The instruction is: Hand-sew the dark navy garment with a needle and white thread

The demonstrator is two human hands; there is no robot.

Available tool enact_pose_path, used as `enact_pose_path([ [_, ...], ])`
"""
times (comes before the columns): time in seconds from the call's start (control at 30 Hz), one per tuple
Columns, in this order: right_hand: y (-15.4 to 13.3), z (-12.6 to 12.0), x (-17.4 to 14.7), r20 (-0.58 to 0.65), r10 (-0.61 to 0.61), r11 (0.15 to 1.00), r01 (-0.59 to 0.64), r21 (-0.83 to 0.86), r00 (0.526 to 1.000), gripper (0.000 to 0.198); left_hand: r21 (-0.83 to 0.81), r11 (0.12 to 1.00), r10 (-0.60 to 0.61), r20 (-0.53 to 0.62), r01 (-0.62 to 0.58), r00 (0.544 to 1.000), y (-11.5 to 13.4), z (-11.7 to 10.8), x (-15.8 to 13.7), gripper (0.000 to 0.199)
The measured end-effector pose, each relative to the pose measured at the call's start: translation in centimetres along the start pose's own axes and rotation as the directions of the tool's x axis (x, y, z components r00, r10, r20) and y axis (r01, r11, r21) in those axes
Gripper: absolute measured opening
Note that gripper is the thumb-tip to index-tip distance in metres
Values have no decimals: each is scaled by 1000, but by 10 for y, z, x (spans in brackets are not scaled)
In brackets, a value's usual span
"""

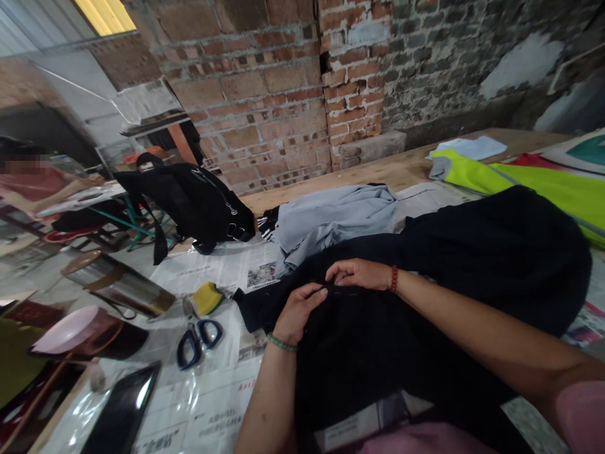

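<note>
A dark navy garment [359, 328] lies across the newspaper-covered table and over my lap, with small light stitch marks near my fingers. My left hand [300, 309], a green bead bracelet at its wrist, pinches a fold of the cloth between thumb and forefinger. Just right of it, my right hand [362, 274], wearing a red bracelet, has its fingers curled together over the same fold. Whatever its fingertips hold is too small to make out. Blue-handled scissors [199, 337] and a yellow sponge-like piece [208, 298] lie left of the garment.
Behind the garment are a grey folded cloth [331, 217] and a black bag [203, 202]. A steel flask [118, 284], a pink-lidded cup [89, 334] and a phone [123, 410] are at left. Neon-yellow cloth [520, 180] lies at right. Another person [38, 183] sits far left.
</note>
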State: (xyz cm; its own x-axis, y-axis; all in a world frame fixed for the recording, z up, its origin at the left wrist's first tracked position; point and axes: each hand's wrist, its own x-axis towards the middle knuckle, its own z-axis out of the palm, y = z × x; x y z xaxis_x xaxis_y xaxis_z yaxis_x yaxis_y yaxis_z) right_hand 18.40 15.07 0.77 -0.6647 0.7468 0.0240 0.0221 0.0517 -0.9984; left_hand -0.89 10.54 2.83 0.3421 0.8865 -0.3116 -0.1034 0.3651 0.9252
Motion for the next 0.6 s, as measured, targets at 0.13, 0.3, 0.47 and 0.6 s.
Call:
enact_pose_path([
  [0.13, -2, 4, -2, 3, -8, 995, 8, 100, 1000, 29, -3, 1000, 3, -14, -3, 1000, -2, 1, 1, 21],
  [0.3, -6, 13, -1, 36, -15, 998, 13, 63, 999, 31, 37, 999, 30, -33, -29, 999, -8, 3, 5, 21],
  [0.47, -14, 10, 1, -163, -155, 919, 82, -385, 974, 28, 2, 1000, 26, -99, -26, 995, -12, 3, 8, 21],
  [0.6, -23, 10, -12, -320, -432, 763, 152, -628, 843, 20, -43, 999, 20, -149, -26, 989, -12, 1, 9, 21],
])
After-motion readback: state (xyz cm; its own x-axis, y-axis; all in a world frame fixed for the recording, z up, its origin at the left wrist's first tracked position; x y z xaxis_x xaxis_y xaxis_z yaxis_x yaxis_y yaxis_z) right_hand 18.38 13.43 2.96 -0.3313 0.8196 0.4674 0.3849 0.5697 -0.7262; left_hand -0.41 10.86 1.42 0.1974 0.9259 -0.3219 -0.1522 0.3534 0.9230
